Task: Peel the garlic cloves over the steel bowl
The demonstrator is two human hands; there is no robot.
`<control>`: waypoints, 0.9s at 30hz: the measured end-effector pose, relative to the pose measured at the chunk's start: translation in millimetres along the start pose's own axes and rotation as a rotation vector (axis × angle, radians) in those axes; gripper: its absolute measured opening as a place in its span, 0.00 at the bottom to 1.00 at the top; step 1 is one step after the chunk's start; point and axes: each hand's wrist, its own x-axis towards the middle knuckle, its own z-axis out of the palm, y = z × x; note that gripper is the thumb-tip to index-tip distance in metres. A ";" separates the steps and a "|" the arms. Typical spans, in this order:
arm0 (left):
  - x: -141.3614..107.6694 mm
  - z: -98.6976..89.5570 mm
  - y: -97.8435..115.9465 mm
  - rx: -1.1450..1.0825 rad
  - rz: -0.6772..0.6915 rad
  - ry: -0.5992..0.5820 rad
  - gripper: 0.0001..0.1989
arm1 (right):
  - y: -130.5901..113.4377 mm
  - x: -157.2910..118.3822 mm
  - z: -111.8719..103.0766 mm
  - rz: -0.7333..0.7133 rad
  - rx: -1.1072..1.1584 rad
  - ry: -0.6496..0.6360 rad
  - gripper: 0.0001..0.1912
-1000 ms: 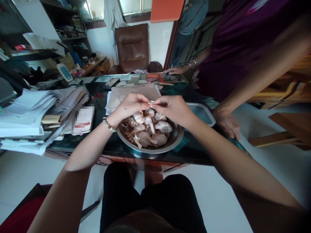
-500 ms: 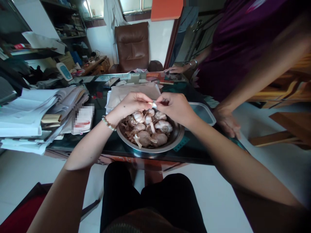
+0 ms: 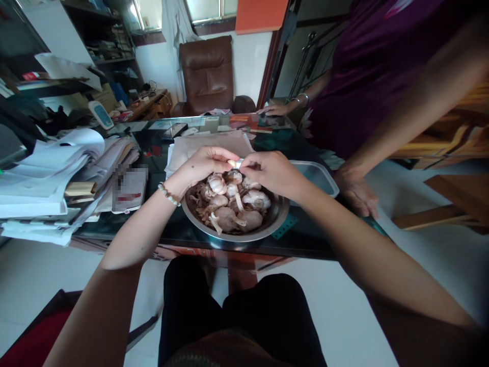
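This looks like a cluttered office: a glass-topped desk [image 3: 305, 243] is heaped with stacked papers and files [image 3: 40, 178], a brown leather office chair [image 3: 207, 71] stands behind it, and shelves of books and folders [image 3: 102, 35] rise beside a wooden side desk [image 3: 148, 102] with cables.

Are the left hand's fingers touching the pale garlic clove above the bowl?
Touching. The head view shows the fingers of the left hand closed on the garlic clove, whose other end meets the right hand.
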 end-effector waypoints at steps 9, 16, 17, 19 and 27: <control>-3.4 5.9 2.4 0.110 0.014 0.032 0.15 | 1.2 -0.4 8.9 -0.101 0.235 0.089 0.11; 1.2 8.0 2.7 0.126 0.006 0.101 0.11 | 5.2 1.0 6.5 -0.048 0.416 0.046 0.09; 1.3 8.0 3.1 0.126 0.034 0.104 0.08 | 6.4 1.9 6.2 -0.029 0.443 0.029 0.10; 0.5 8.4 3.7 0.158 0.109 0.081 0.10 | 8.4 3.9 5.9 0.021 0.496 -0.006 0.11; -6.3 15.0 5.4 0.390 0.293 0.014 0.09 | 9.4 6.6 3.6 0.132 0.666 -0.043 0.14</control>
